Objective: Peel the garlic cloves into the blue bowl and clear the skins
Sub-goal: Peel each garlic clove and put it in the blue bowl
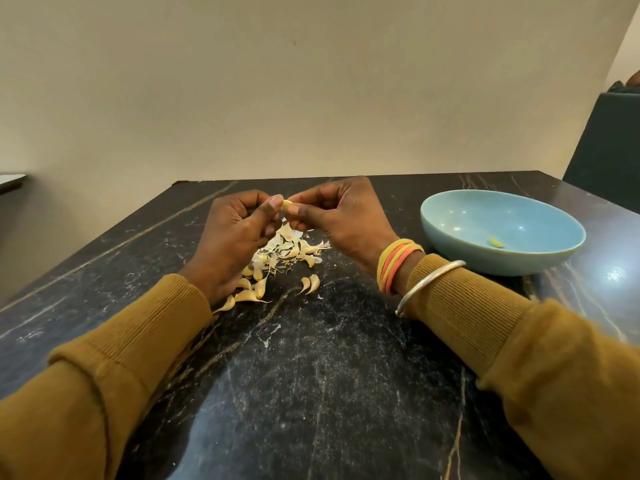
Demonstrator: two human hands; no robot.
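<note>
I am holding one garlic clove (286, 203) between both hands, above the tabletop (329, 375) and toward the middle of its far edge. My left hand (239, 233) pinches it from the left with thumb and curled fingers. My right hand (341, 220) pinches it from the right, so both grips are narrow and closed on this one clove. Only a small pale yellow end shows between my fingertips, and I cannot tell how much skin is on it.

Directly under my hands a heap of skins (292, 245) lies on the black veined stone, thin, white and papery, mixed with cream pieces. Unpeeled cloves (247, 294) lie just beside my left wrist, cream-yellow, curved, each tapering to a thin tail. Two more cloves (310, 284) lie side by side on the near side of the heap, touching each other.

The blue bowl (450, 216) stands near the right edge, toward the far right corner, well apart from the heap. One peeled clove (496, 242), glossy yellow-green, rests on the bowl's inner slope at its near right side.

On my right wrist are yellow and orange bangles (398, 265) and a silver bracelet (429, 285) over a mustard sleeve (485, 313).
</note>
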